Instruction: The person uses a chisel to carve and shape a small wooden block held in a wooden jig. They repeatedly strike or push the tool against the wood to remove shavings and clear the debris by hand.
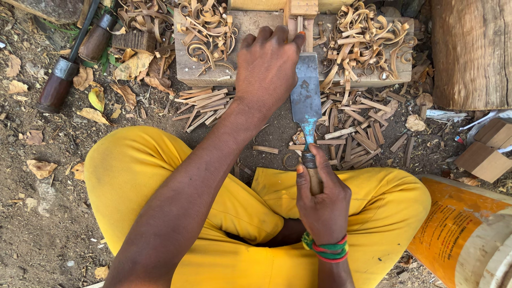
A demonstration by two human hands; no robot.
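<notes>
Centrally | right hand (322,200) gripping chisel (307,104) handle | left hand (266,66) curling over, pressing thin strip (298,24) at wooden block (256,24) near edge

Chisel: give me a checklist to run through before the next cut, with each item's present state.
1. Right hand wrapped firmly around the chisel handle: ok.
2. Left hand steadying the wood strip on the chopping block: ok.
3. Left fingertips clear of the cutting edge: not ok, they curl right beside the blade's top.
4. Edge seated on the strip: cannot tell, fingers hide it.
5. Block surface free of shavings: not ok, curls piled on both sides.
6. Legs out of the blade's line: ok, blade points away from the yellow trousers.
</notes>
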